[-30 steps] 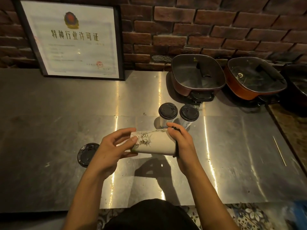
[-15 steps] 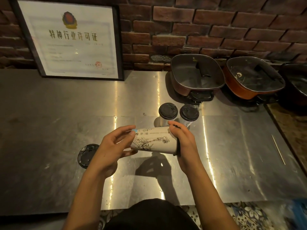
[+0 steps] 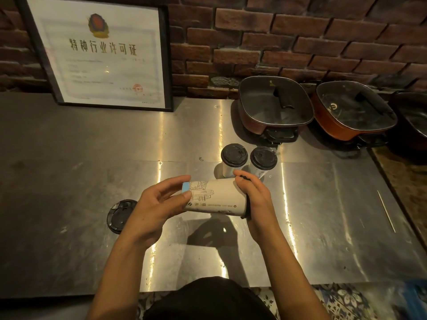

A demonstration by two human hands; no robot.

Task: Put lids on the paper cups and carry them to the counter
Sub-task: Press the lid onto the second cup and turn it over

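**Cup held sideways over the steel top**

On the brushed steel counter (image 3: 69, 181), against the red brick wall (image 3: 300, 38): large black-framed certificate (image 3: 101, 56) leaning at back left. At back right, a row of rectangular electric pans with glass lids (image 3: 275, 105), the nearest two clearly seen, a third cut by the frame edge.

Mid-counter, above the surface: white paper cup with line drawing and blue base band (image 3: 217, 197), lying horizontal between both hands. Left hand (image 3: 157, 209) grips the base end, thumb on the side wall, fingers curled around the far side. Right hand (image 3: 256, 199) is clasped over the mouth end, where a black lid rim shows under the palm.

Just behind, two upright lidded paper cups (image 3: 233, 162) side by side; the right hand's fingers overlap their lower parts.

Loose black plastic lid (image 3: 120, 214) flat on the counter, left of the left wrist, partly hidden by it.

Thin wooden stick (image 3: 385, 213) far right, well apart.
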